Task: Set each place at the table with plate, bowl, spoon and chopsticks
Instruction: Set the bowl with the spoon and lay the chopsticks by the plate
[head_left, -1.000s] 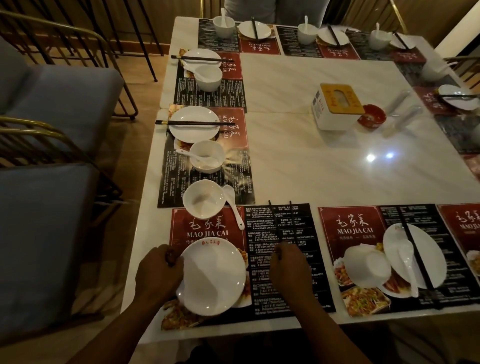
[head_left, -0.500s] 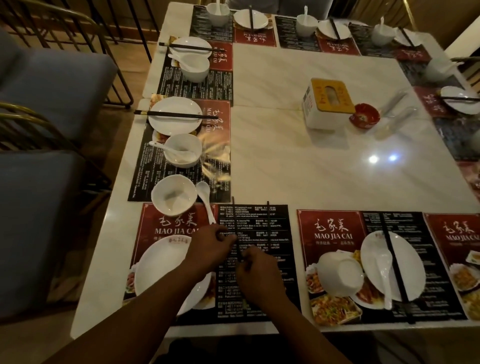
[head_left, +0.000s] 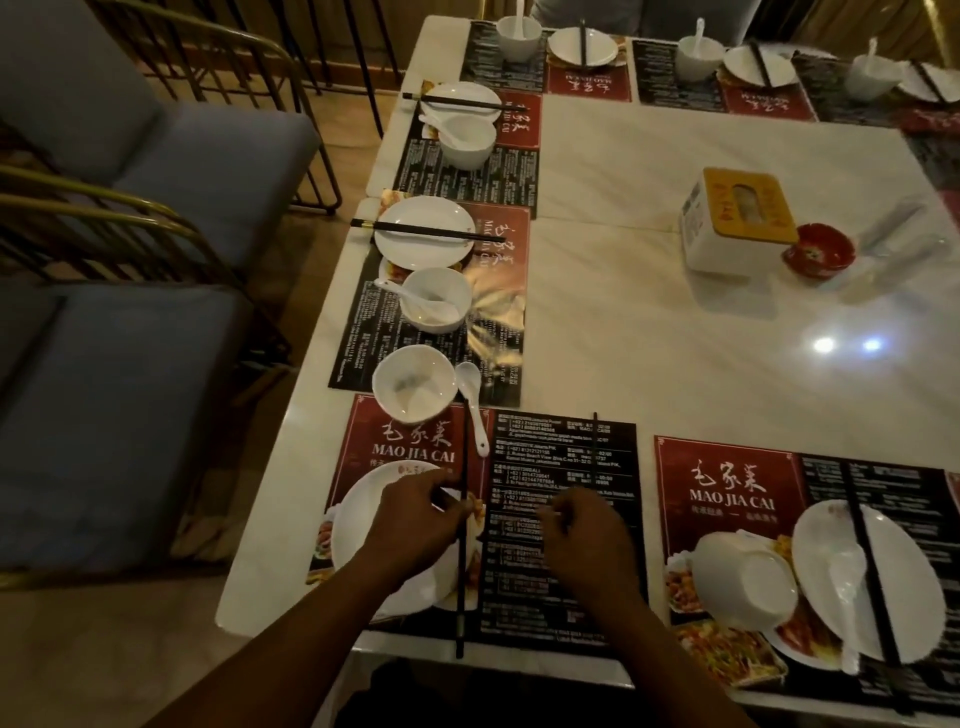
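1. Left hand (head_left: 415, 525) hovers over the near plate (head_left: 358, 530); its fingers (head_left: 457, 512) pinch one black chopstick (head_left: 461, 571) near its middle.
2. That chopstick runs roughly straight away from the person, along the plate's right edge; its near end overhangs the surface (head_left: 675, 338) edge, its far end reaches up beside the spoon (head_left: 475, 410).
3. Right hand (head_left: 587, 540) sits over the black half of the placemat (head_left: 561, 519), fingers curled closed. The second chopstick (head_left: 595, 447) runs straight out from it across the mat; the grip itself is hidden, so cannot tell whether it is held.
4. The two sticks lie parallel, well apart.
5. Bowl (head_left: 413, 383) stands upright at the mat's far left corner, the spoon just to its right, handle pointing toward the person.
6. Next place to the right: an overturned bowl (head_left: 743, 582) beside a plate (head_left: 909, 571) carrying a spoon and chopsticks.
7. Places along the left and far edges each show plate, bowl, spoon and chopsticks.
8. Tissue box (head_left: 737, 218) and a small red dish (head_left: 818, 252) sit mid-surface.
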